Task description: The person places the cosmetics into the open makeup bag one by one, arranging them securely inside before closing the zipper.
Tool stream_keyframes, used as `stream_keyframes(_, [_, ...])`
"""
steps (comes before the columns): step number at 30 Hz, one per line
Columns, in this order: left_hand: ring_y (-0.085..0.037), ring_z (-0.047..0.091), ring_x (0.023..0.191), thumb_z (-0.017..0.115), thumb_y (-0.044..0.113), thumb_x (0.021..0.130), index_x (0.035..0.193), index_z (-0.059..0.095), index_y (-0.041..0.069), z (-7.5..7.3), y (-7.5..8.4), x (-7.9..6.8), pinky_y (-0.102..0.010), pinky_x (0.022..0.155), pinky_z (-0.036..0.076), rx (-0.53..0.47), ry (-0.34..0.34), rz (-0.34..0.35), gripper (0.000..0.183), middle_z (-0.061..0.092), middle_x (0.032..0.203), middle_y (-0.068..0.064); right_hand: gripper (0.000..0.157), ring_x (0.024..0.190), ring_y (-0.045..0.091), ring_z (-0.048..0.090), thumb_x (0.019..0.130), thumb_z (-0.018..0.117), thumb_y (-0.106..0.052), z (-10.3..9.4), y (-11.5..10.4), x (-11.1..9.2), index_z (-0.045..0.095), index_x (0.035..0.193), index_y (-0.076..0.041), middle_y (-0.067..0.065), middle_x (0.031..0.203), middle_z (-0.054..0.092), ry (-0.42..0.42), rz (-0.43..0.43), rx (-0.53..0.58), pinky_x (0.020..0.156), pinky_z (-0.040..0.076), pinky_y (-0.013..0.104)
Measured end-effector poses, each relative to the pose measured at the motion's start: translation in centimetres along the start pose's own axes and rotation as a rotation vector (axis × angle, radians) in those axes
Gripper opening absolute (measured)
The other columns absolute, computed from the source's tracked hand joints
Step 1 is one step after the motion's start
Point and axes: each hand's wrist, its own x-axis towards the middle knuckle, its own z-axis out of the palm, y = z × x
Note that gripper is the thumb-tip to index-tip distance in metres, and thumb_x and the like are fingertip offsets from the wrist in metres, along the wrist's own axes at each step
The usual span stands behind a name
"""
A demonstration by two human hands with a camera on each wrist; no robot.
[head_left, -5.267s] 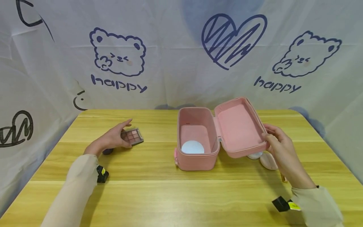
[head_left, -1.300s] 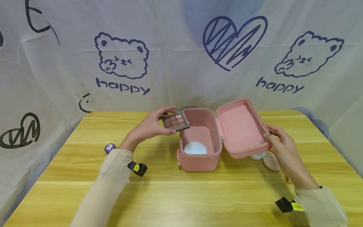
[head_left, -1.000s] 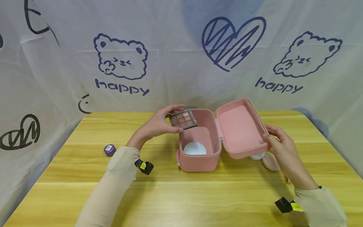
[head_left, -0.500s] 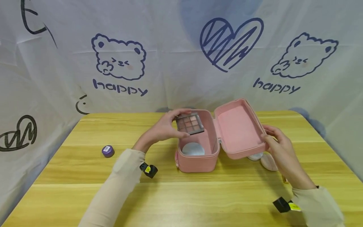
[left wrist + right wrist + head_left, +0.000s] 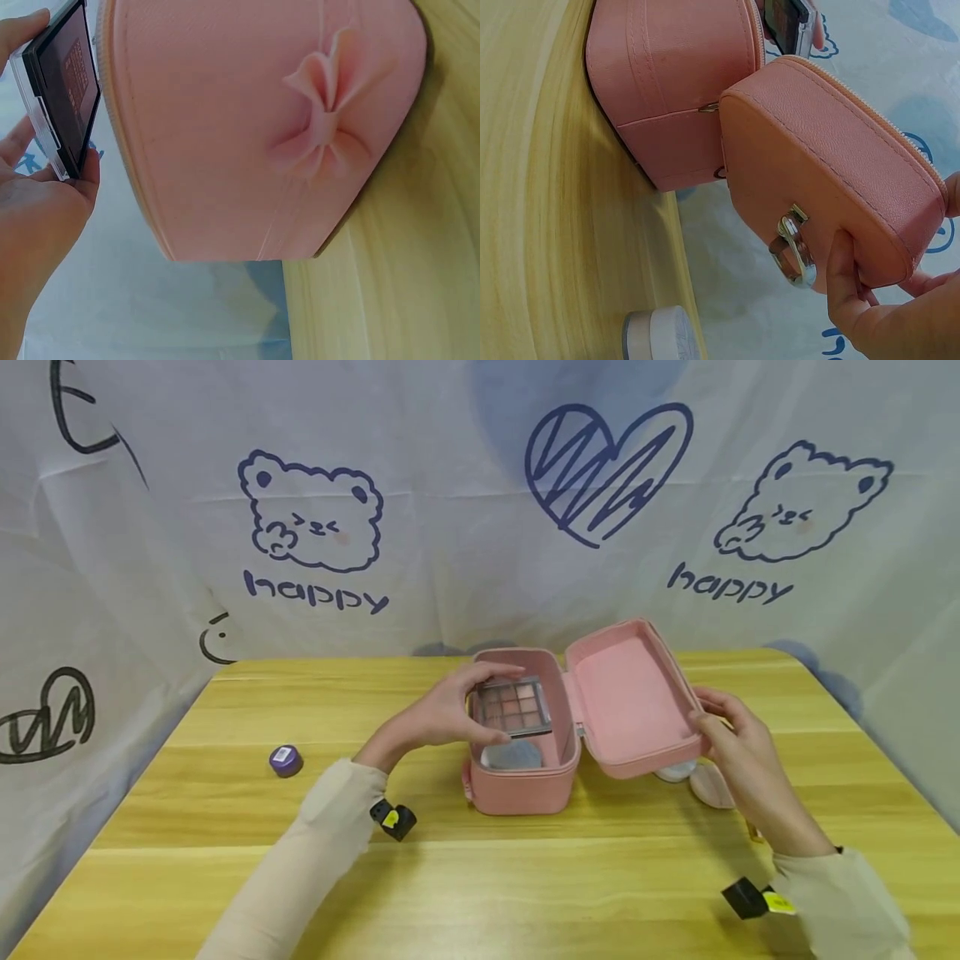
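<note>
In the head view a pink cosmetic case [image 5: 522,793] stands open on the wooden table, its lid [image 5: 637,697] swung out to the right. My left hand [image 5: 450,706] holds an eyeshadow palette [image 5: 517,706] with a clear cover by its edges, over the case's opening. The left wrist view shows the palette [image 5: 67,82] just above the zipped rim, between thumb and fingers. A round whitish disc [image 5: 512,755] is inside the case, partly covered by the palette. My right hand [image 5: 738,752] grips the lid's outer edge; in the right wrist view fingers press the lid [image 5: 832,161] near its metal ring handle.
A small purple jar [image 5: 286,761] stands on the table at left. Behind the lid, near my right hand, lie a white round item [image 5: 677,772], a beige puff-like item [image 5: 711,787] and a small gold-coloured object [image 5: 754,832]. A printed cloth [image 5: 450,527] hangs behind the table.
My left hand took the palette from the left of the table, carried it right and has now lowered it into the case's opening. The purple jar came into full view. My right hand stays on the lid.
</note>
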Motion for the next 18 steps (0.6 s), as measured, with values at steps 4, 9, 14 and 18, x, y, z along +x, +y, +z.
stream_keyframes(4, [-0.021,0.048,0.114,0.082,0.011,0.070,0.140,0.050,0.009,0.29,-0.16,-0.37,-0.037,0.093,0.047,0.004,-0.031,0.005,0.077,0.049,0.132,-0.005,0.051,0.099,0.005,0.052,0.102,0.044,-0.020,-0.01,0.04,0.07,0.032,0.144,0.007,0.013,0.129,0.039,-0.004,0.001,0.004,0.077,0.048,0.014])
stream_keyframes(9, [-0.021,0.047,0.115,0.082,0.013,0.070,0.139,0.051,0.012,0.40,-0.52,-0.89,-0.039,0.094,0.045,0.011,-0.041,-0.011,0.076,0.050,0.131,-0.004,0.051,0.099,0.005,0.052,0.102,0.043,-0.019,0.10,-0.03,0.12,0.032,0.144,0.007,0.014,0.129,0.039,-0.006,0.003,0.000,0.077,0.048,0.014])
stream_keyframes(14, [-0.020,0.046,0.116,0.083,0.014,0.069,0.138,0.052,0.012,0.54,-0.81,-0.98,-0.040,0.096,0.043,0.029,-0.034,-0.009,0.075,0.051,0.132,-0.003,0.051,0.099,0.005,0.052,0.102,0.043,-0.020,0.13,-0.03,0.13,0.032,0.144,0.007,0.013,0.129,0.039,-0.006,0.005,-0.008,0.076,0.048,0.014])
stream_keyframes(18, [-0.021,0.044,0.116,0.084,0.013,0.067,0.136,0.054,0.012,0.70,-1.00,-0.88,-0.040,0.096,0.043,0.039,-0.030,-0.001,0.076,0.051,0.130,-0.003,0.051,0.098,0.005,0.052,0.102,0.041,-0.020,0.11,0.00,0.13,0.032,0.145,0.006,0.014,0.129,0.039,-0.002,0.006,-0.020,0.076,0.048,0.014])
